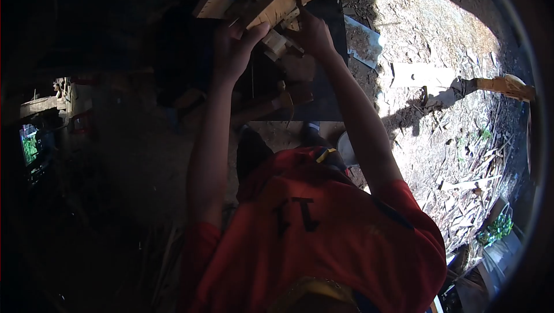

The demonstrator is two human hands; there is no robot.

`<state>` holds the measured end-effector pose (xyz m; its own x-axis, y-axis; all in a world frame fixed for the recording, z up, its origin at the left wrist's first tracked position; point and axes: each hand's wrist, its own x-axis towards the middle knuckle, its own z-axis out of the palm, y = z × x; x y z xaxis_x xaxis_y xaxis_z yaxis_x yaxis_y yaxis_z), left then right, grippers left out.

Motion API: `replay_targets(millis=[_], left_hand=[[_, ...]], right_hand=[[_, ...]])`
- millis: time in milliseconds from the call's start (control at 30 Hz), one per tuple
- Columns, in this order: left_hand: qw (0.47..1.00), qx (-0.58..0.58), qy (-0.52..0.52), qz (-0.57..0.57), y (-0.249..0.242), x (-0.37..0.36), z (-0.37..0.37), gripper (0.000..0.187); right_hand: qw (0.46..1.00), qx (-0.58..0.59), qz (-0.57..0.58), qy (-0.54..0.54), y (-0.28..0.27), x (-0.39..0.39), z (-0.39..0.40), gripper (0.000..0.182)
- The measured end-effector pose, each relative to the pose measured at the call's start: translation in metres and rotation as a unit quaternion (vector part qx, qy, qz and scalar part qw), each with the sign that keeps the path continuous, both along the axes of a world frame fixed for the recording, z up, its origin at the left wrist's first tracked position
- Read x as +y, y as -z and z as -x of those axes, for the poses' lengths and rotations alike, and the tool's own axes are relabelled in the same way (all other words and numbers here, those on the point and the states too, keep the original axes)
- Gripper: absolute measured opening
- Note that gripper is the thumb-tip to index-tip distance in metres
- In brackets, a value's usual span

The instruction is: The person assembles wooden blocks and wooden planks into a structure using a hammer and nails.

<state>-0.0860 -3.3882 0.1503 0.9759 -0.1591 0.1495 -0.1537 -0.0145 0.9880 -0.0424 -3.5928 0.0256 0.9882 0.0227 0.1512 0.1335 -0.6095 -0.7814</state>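
A pale wooden piece point(277, 7) with several short blocks attached or lying against it is tilted over the dark work surface. My left hand point(238, 47) grips its near left end, thumb pressed on the wood and the other fingers mostly hidden in shadow. On the opposite side, my right hand point(314, 33) is closed against the piece, its index finger along the edge. A small light block point(275, 43) sits between my two hands, just below the long piece.
Nearer my body, a dark wooden length with a pale ring-like part point(284, 100) lies on the dark work surface point(329, 105). Wood scraps and shavings cover the sunlit ground point(444, 122) at right, where a post-like timber point(505, 86) sticks in. The left side is deep in shadow.
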Motion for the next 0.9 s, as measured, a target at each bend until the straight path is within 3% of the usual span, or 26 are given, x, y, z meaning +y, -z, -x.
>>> replay_targets(millis=[233,533,633,900], left_hand=[[0.995,-0.051,0.085,-0.009,-0.015,-0.033,-0.036,0.034],[0.995,-0.04,0.089,-0.038,-0.006,-0.043,-0.047,0.035],[0.995,-0.066,0.062,-0.029,-0.011,-0.04,-0.046,0.026],[0.998,-0.044,-0.005,-0.055,0.003,-0.007,-0.044,0.028]], right_hand=[[0.997,-0.042,-0.045,0.054,-0.004,-0.029,-0.012,0.053],[0.996,-0.002,-0.027,0.085,0.014,-0.037,-0.012,0.051],[0.996,0.02,0.002,0.084,0.004,-0.029,-0.008,0.051],[0.998,0.037,0.023,0.047,-0.012,-0.009,0.001,0.055]])
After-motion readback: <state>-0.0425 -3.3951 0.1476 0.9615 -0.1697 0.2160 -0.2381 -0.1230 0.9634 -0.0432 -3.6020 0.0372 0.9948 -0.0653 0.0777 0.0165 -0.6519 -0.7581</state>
